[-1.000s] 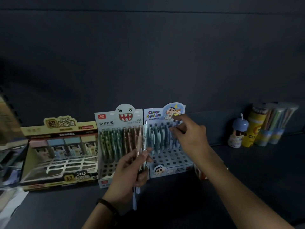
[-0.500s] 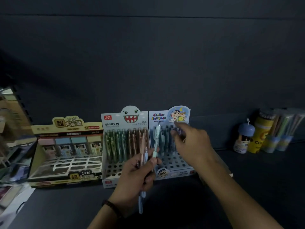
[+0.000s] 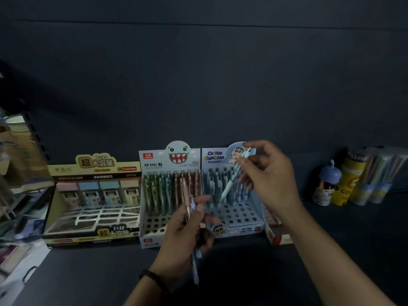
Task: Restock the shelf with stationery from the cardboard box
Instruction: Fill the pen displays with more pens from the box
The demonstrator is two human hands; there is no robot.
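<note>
right hand (image 3: 272,184) pinches one pen (image 3: 228,186), tilted over the blue box (image 3: 242,216) toward the back edge of the shelf (image 3: 331,250); left hand (image 3: 187,230) grips a bundle of pens (image 3: 195,268). tilted so, the tip may miss its hole, and the bundle could slip.

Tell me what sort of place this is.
Probably a stationery shop: printed display boxes of pens stand side by side on a dark shelf, pencil tubes stand at the right, and the left hand and right hand hold loose pens.
</note>
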